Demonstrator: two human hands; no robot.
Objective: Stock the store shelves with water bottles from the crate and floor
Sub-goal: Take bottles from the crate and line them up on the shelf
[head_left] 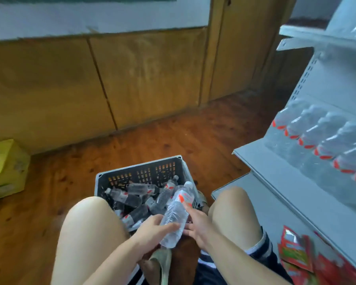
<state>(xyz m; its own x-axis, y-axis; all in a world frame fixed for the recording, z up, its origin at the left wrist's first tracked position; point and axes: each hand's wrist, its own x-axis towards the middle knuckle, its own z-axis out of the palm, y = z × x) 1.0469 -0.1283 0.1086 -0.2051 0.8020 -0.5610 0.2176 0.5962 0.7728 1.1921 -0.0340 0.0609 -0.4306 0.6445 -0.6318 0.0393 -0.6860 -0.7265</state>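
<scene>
The water bottle (176,214) in my hands was clear plastic with a white cap and a white label that had a red mark on it. The body had ribs and I could see through it. It was tilted, with the cap pointing away from me and up, and the bottom end toward me. It was just above the near edge of the crate (140,173), between my two knees.

The crate was dark grey with slotted walls and a pale rim, and it stood on the wooden floor (193,140). Many bottles of the same kind lay inside it in a loose pile (136,196).

My left hand (152,228) grasped the lower half of the bottle from the left side, the fingers wrapped over it. My right hand (195,222) was closed on the same bottle from the right side, the thumb near the label.

To the right of the crate stood grey shelves (296,198), and one shelf carried a row of bottles (327,145) with red marks.
</scene>
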